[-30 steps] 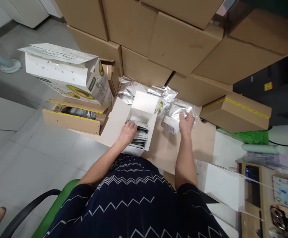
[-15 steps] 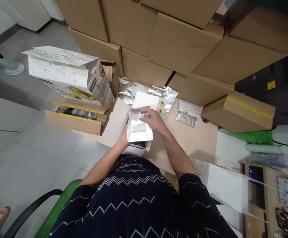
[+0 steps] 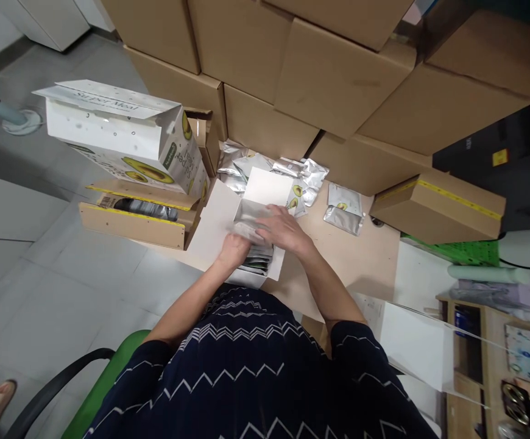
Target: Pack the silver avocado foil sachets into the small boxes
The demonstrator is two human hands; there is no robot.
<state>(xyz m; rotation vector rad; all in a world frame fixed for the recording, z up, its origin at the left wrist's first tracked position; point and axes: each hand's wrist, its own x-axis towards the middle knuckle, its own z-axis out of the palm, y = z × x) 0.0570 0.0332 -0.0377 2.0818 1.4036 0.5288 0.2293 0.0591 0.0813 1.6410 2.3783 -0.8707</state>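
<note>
An open white box (image 3: pixel 270 183) lies on the table in front of me with its lid and a side flap folded out. Several pouches (image 3: pixel 256 262) stand packed in its near part. My left hand (image 3: pixel 234 250) is curled at the box's left side, its fingers closed on a pale silvery pouch (image 3: pixel 247 227) that is blurred and partly hidden. Over the right side of the box, my right hand (image 3: pixel 286 231) has its fingers apart, close to that pouch; whether they touch it is unclear.
Loose silver pouches (image 3: pixel 292 167) lie behind the box, and another pouch (image 3: pixel 343 208) lies to the right. Stacked brown cartons (image 3: pixel 265 116) wall off the back. On the left stand a printed white carton (image 3: pixel 109 137) and an open brown box (image 3: pixel 132 227). A closed brown box (image 3: pixel 443 207) sits at right.
The pouch has gone from above the box down into it, and its label no longer shows. My left hand has curled inward; my right hand's fingers have spread.
</note>
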